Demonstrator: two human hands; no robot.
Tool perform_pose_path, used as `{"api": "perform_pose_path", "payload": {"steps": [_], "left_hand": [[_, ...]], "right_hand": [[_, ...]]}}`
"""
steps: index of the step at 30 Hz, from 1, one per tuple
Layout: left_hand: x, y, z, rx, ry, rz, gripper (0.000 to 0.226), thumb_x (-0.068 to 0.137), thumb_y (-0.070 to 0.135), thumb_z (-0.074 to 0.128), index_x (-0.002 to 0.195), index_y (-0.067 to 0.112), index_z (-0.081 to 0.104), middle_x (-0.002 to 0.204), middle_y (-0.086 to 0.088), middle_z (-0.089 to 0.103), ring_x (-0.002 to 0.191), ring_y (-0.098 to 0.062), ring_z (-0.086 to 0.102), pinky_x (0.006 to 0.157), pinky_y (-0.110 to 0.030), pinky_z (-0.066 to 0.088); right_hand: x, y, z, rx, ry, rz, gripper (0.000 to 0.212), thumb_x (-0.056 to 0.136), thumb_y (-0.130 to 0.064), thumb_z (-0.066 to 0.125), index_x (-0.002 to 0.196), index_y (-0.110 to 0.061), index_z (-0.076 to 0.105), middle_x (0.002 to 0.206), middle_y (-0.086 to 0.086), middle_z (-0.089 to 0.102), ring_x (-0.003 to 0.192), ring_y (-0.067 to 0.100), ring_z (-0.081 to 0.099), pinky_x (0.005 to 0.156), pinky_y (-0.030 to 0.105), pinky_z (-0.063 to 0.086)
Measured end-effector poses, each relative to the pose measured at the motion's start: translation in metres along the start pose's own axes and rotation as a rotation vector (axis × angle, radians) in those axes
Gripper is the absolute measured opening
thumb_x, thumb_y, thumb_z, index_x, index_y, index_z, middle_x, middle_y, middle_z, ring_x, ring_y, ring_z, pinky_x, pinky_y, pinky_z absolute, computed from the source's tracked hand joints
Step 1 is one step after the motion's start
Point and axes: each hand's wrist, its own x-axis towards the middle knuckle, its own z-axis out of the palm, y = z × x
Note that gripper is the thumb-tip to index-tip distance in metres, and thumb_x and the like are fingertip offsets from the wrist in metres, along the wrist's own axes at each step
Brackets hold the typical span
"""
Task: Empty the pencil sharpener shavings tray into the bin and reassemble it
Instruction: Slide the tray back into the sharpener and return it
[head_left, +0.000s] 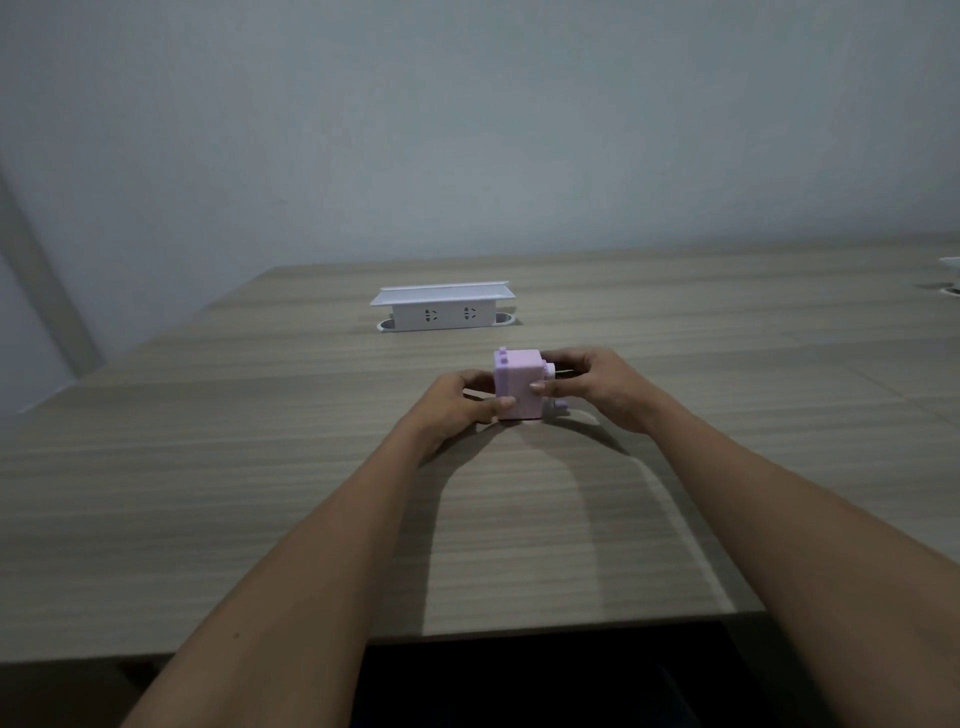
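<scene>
A small pink pencil sharpener (517, 376) stands upright on the wooden table (260, 493), a little beyond the middle. My left hand (457, 402) grips its left side, thumb pressed low on the front face. My right hand (597, 387) holds its right side, thumb on the front edge and fingers around the crank end, where a lilac knob and a pale handle stick out. I cannot tell the shavings tray apart from the body. No bin is in view.
A white pop-up socket box (441, 309) with its lid raised stands behind the sharpener, toward the wall. Another white fitting (950, 275) shows at the far right edge. The table's near edge runs below my forearms, with dark space under it.
</scene>
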Motion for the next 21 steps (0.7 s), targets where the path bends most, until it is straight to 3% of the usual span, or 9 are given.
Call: {"api": "perform_pose_path", "payload": {"steps": [4, 6, 10, 15, 18, 21], "left_hand": [[0.015, 0.005, 0.000, -0.013, -0.007, -0.038, 0.040, 0.086, 0.016, 0.079, 0.124, 0.013, 0.069, 0.106, -0.008, 0.077, 0.093, -0.026, 0.074, 0.091, -0.041, 0.058], [0.026, 0.011, -0.002, 0.039, -0.007, -0.019, 0.037, 0.087, 0.017, 0.078, 0.123, 0.018, 0.067, 0.105, -0.001, 0.074, 0.095, -0.021, 0.072, 0.088, -0.039, 0.058], [0.061, 0.020, -0.005, 0.094, 0.017, 0.029, 0.048, 0.086, 0.015, 0.079, 0.131, 0.008, 0.065, 0.111, -0.003, 0.071, 0.095, -0.016, 0.068, 0.081, -0.026, 0.055], [0.113, 0.020, -0.010, 0.114, 0.032, 0.028, 0.046, 0.086, 0.012, 0.078, 0.130, 0.006, 0.065, 0.109, -0.004, 0.070, 0.100, -0.020, 0.066, 0.088, -0.030, 0.054], [0.144, 0.017, -0.013, 0.124, 0.034, 0.014, 0.047, 0.087, 0.012, 0.077, 0.132, 0.007, 0.064, 0.110, -0.003, 0.070, 0.099, -0.019, 0.066, 0.086, -0.030, 0.054], [0.172, 0.012, -0.016, 0.107, 0.038, 0.003, 0.047, 0.087, 0.012, 0.077, 0.131, 0.005, 0.064, 0.108, -0.003, 0.070, 0.099, -0.022, 0.068, 0.086, -0.033, 0.056]], "right_hand": [[0.012, -0.006, -0.011, -0.029, 0.000, 0.021, 0.053, 0.077, 0.000, 0.080, 0.128, -0.009, 0.068, 0.117, 0.009, 0.075, 0.106, 0.017, 0.071, 0.094, 0.028, 0.057], [0.022, -0.007, -0.017, -0.025, 0.008, 0.022, 0.054, 0.077, 0.000, 0.080, 0.128, -0.008, 0.067, 0.117, 0.011, 0.075, 0.106, 0.018, 0.071, 0.096, 0.033, 0.057], [0.048, -0.006, -0.031, -0.032, 0.022, 0.011, 0.052, 0.079, 0.000, 0.079, 0.129, -0.009, 0.067, 0.118, 0.013, 0.075, 0.105, 0.019, 0.071, 0.091, 0.038, 0.057], [0.095, 0.003, -0.050, -0.043, 0.034, 0.013, 0.054, 0.079, -0.004, 0.080, 0.131, -0.012, 0.067, 0.120, 0.011, 0.075, 0.117, 0.028, 0.068, 0.101, 0.055, 0.051], [0.119, 0.009, -0.058, -0.050, 0.048, 0.013, 0.053, 0.081, -0.003, 0.078, 0.132, -0.011, 0.065, 0.122, 0.015, 0.073, 0.113, 0.026, 0.069, 0.100, 0.052, 0.051], [0.142, 0.017, -0.068, -0.054, 0.050, 0.006, 0.052, 0.083, -0.001, 0.075, 0.133, -0.011, 0.064, 0.123, 0.015, 0.072, 0.104, 0.018, 0.069, 0.088, 0.038, 0.058]]}}
